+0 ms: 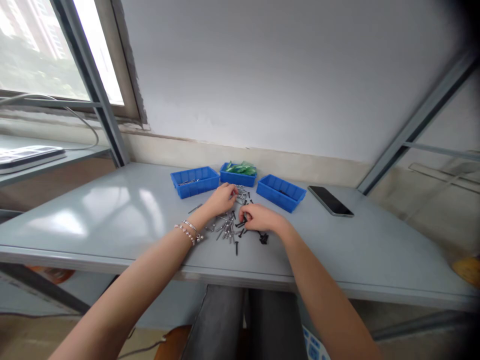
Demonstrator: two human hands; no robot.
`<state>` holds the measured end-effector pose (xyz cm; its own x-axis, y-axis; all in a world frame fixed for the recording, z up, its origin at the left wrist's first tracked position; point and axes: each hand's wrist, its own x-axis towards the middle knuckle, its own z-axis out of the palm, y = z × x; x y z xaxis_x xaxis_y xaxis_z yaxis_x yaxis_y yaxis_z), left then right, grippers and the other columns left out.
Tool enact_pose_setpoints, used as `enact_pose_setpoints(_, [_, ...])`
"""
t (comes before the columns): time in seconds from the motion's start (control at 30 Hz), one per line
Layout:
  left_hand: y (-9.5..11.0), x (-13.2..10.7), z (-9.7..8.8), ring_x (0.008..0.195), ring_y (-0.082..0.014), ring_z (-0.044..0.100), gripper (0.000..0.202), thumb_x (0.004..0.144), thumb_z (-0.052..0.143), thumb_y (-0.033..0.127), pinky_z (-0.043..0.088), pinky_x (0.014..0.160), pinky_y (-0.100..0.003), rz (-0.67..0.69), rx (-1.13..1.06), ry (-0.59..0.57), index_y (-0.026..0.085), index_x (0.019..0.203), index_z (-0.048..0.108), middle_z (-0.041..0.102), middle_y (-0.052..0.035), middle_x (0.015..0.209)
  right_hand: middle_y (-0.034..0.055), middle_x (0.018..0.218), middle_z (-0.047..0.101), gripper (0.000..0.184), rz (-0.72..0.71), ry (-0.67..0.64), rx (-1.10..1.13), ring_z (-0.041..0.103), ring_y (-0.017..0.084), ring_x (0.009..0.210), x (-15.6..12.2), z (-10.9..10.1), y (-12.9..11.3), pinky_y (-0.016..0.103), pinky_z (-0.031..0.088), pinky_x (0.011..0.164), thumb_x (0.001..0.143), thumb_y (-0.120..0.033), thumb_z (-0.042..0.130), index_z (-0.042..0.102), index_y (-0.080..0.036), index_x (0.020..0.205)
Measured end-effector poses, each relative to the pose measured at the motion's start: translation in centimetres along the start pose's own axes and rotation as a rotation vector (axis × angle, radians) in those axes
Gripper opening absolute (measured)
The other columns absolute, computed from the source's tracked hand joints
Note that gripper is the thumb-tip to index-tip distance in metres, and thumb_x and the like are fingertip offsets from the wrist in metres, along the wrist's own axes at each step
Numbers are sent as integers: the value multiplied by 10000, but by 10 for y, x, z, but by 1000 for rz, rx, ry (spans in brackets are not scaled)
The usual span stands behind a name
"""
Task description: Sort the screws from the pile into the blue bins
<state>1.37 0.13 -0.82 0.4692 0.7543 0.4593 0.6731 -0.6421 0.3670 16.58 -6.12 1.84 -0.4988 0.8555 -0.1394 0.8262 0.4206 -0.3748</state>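
Note:
A loose pile of silver screws (226,229) lies on the grey table, with black screws (236,247) mixed in along its right side. Over the far part of the pile is my left hand (224,197), its fingers curled and pressed together; whatever is between them is hidden. My right hand (260,217) is closed in a pinch at the pile's right edge, with a black screw at its fingertips. A small cluster of black screws (263,238) rests just below the right wrist.
Behind the pile stand three blue bins: the left bin (197,189) holds silver screws, the middle bin (238,178) green plastic pieces, the right bin (279,200) dark screws. A phone (330,201) lies to the right. Metal posts (101,105) and the wall bound the table.

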Motion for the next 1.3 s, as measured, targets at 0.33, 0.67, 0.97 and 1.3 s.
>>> enact_pose_setpoints(0.33, [1, -1, -1, 800, -178, 518, 181, 713, 415, 103, 429, 735, -305, -5, -2, -31, 142, 825, 552, 555, -74, 854, -35, 580, 467, 193, -19, -10, 0, 427, 82, 543, 1, 2, 4, 178, 288, 479, 627, -99, 507, 553, -174, 799])
enact_pose_setpoints(0.67, [2, -1, -1, 809, -182, 516, 191, 710, 419, 103, 423, 759, -322, 15, 15, -66, 135, 835, 560, 556, -77, 856, -10, 613, 479, 193, 27, 28, -8, 431, 106, 586, 1, 0, -2, 199, 293, 513, 614, -81, 496, 556, -182, 766])
enact_pose_setpoints(0.97, [3, -2, -2, 794, -176, 520, 181, 708, 442, 115, 423, 741, -303, 51, 2, -89, 136, 833, 570, 568, -71, 819, -16, 610, 476, 205, -16, 184, 19, 426, 108, 601, 2, 1, 5, 205, 278, 531, 644, -83, 438, 517, -181, 806])
enact_pose_setpoints(1.3, [10, -3, -5, 753, -143, 510, 283, 642, 432, 46, 409, 695, -262, 213, -112, -81, 156, 852, 589, 578, -38, 817, -9, 675, 496, 150, -29, 308, 57, 417, 102, 593, 4, 2, 7, 208, 268, 529, 683, -105, 415, 458, -187, 801])
